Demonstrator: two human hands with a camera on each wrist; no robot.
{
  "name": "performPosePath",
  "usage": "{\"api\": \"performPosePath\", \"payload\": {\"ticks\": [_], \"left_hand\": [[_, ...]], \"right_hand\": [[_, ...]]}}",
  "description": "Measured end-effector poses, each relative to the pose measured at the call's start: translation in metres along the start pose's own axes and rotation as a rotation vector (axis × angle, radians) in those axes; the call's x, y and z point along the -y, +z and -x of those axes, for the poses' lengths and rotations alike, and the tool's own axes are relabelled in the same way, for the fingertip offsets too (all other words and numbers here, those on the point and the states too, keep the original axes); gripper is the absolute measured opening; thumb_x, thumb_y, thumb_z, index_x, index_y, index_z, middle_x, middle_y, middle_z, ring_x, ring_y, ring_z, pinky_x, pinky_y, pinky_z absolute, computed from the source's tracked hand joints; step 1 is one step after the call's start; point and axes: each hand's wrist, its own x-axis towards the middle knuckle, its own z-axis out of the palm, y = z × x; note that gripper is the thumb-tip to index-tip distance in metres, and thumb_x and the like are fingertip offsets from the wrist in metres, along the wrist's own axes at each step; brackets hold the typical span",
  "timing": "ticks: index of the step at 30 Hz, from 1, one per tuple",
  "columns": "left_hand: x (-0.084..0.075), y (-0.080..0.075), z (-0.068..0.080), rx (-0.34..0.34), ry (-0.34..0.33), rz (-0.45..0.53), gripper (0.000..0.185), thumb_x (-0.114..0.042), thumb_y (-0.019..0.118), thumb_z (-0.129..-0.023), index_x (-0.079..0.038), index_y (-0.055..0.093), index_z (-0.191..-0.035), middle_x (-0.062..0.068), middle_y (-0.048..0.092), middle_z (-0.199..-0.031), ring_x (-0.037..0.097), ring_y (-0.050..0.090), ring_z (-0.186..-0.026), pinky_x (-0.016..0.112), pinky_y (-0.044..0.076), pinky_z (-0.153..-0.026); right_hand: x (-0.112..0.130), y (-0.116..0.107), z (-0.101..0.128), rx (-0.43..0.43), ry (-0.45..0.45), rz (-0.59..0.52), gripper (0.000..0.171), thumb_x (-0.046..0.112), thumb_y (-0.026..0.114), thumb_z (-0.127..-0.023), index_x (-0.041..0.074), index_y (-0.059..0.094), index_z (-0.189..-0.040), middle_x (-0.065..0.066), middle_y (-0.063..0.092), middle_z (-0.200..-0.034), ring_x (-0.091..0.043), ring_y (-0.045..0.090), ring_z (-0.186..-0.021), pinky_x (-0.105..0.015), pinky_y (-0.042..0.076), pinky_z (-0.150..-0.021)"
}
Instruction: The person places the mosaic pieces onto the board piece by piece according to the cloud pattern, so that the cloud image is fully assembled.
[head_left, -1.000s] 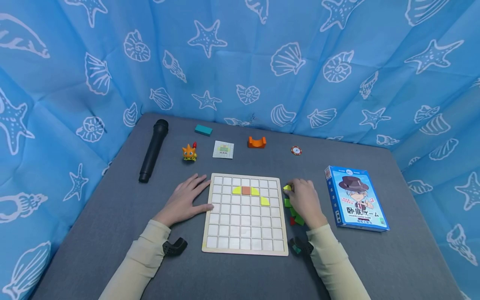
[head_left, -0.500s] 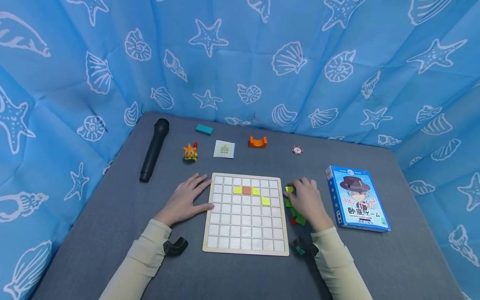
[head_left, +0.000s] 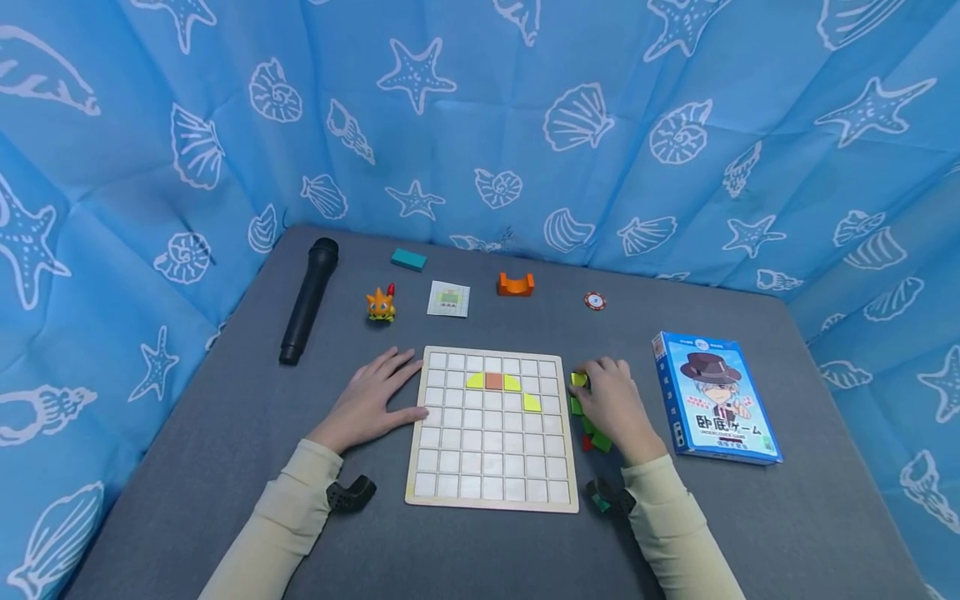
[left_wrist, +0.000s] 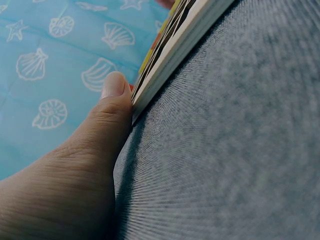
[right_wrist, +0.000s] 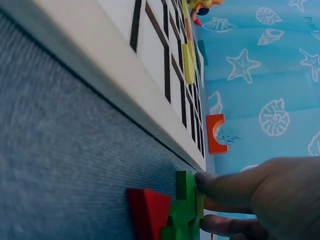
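A wooden grid board (head_left: 492, 442) lies in the middle of the head view. Near its top sit yellow tiles (head_left: 532, 403) and a reddish-brown tile (head_left: 493, 381). My left hand (head_left: 371, 400) lies spread at the board's left side, its thumb touching the edge, as the left wrist view also shows. Off the right edge, my right hand (head_left: 611, 402) pinches a yellow block (head_left: 578, 379) between thumb and fingers at table level. Green blocks (right_wrist: 184, 200) and a red block (right_wrist: 149, 212) lie beside those fingers; the hand partly hides this pile.
Behind the board are a microphone (head_left: 309, 300), a teal block (head_left: 408, 259), an orange toy figure (head_left: 380, 306), a pattern card (head_left: 448, 298), an orange arch block (head_left: 515, 285) and a poker chip (head_left: 595, 301). A blue game box (head_left: 716, 398) lies at right.
My right hand has shifted slightly to the right, and the yellow block at its fingertips has turned a little. The left hand keeps its place by the board.
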Motion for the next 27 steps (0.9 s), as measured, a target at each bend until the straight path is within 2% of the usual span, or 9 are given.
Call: {"api": "performPosePath", "payload": {"ticks": [6,10,15,20,27], "left_hand": [[0.0,0.002,0.0,0.003,0.008,-0.008,0.085,-0.075,0.047,-0.083,-0.026,0.03,-0.152,0.001,0.026,-0.158,0.029,0.017,-0.146,0.058,0.025,-0.111],[0.001,0.003,0.0,0.017,0.003,-0.009,0.086,-0.076,0.045,-0.083,-0.027,0.029,-0.152,0.0,0.025,-0.158,0.027,0.015,-0.147,0.057,0.024,-0.112],[0.001,0.003,-0.001,0.016,0.003,-0.003,0.085,-0.076,0.045,-0.084,-0.027,0.029,-0.152,0.0,0.024,-0.158,0.027,0.015,-0.147,0.057,0.024,-0.111],[0.0,0.001,-0.001,0.004,0.006,-0.002,0.085,-0.074,0.047,-0.084,-0.026,0.03,-0.152,0.0,0.025,-0.158,0.028,0.016,-0.147,0.057,0.025,-0.111],[0.0,0.0,0.0,0.006,-0.002,0.001,0.085,-0.075,0.046,-0.084,-0.027,0.029,-0.152,0.0,0.025,-0.158,0.027,0.016,-0.147,0.057,0.024,-0.112]], "right_hand": [[0.004,-0.003,0.007,-0.048,0.015,-0.095,0.03,0.022,0.067,-0.091,-0.001,0.065,-0.108,-0.019,0.061,-0.108,-0.032,0.046,-0.098,-0.045,0.045,-0.077],[0.012,-0.004,0.018,-0.069,-0.021,-0.144,0.029,0.022,0.07,-0.089,0.0,0.063,-0.107,-0.016,0.062,-0.105,-0.029,0.047,-0.094,-0.042,0.044,-0.077],[0.026,-0.005,0.033,-0.083,-0.084,-0.153,0.027,0.022,0.073,-0.086,0.003,0.066,-0.103,-0.012,0.064,-0.1,-0.027,0.05,-0.093,-0.041,0.044,-0.078],[0.04,-0.005,0.047,-0.078,-0.102,-0.129,0.027,0.024,0.075,-0.084,0.005,0.065,-0.102,-0.008,0.063,-0.098,-0.024,0.05,-0.092,-0.037,0.045,-0.077],[0.05,0.008,0.057,-0.065,-0.15,-0.098,0.026,0.023,0.078,-0.081,0.006,0.066,-0.097,-0.005,0.062,-0.094,-0.021,0.048,-0.087,-0.033,0.042,-0.07]]}}
